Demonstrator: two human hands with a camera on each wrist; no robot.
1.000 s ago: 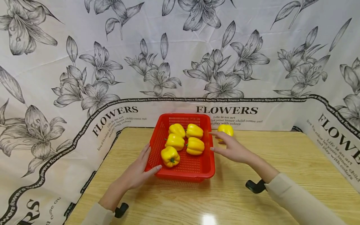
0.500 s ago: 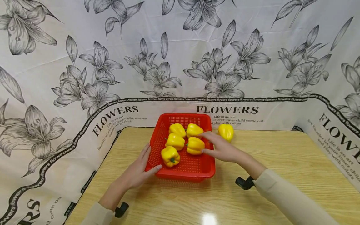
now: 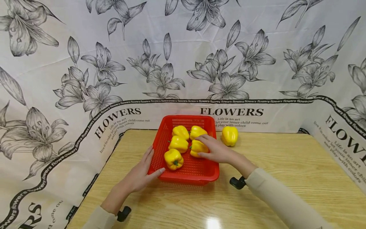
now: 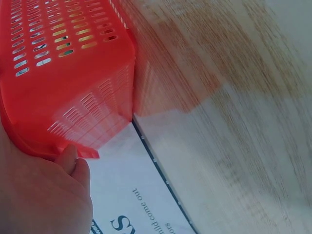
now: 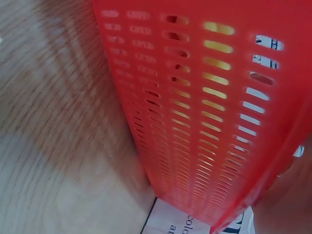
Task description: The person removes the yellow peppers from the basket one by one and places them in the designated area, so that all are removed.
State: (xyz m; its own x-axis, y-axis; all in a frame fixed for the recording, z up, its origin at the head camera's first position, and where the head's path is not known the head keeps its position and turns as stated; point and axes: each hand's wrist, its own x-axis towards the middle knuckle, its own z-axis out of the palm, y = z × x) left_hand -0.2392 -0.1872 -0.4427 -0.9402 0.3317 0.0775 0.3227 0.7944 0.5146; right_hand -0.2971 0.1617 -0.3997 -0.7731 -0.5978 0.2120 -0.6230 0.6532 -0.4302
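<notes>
Inside the red basket (image 3: 186, 178), right side: yellow pepper (image 3: 195, 148) | right hand (image 3: 219, 150): thumb and fingers apart around it, grip hard to tell | left hand (image 3: 138, 174): clamped on basket rim | risk: glossy skin could slip under a lopsided pinch

- Patterned cloth (image 3: 154, 22), far left: heading (image 3: 118, 122) "FLOWERS", with small slanted lines (image 3: 125, 128) including "Life is an art" and "let your inner child come out".
- Same cloth, far side, middle: title (image 3: 231, 112) "FLOWERS", above "Life is an art", "let your inner child come out" and "play with colors", its beginnings hidden by the red basket (image 3: 210, 173).
- Right side: cut-off lettering (image 3: 344, 135) "FLOW".
- Near left: fragment (image 3: 31, 216) "RS".
- Dark band (image 3: 183, 101) along the cloth: "flowers", repeated.
- Left wrist view, cloth: "hild come out".
</notes>
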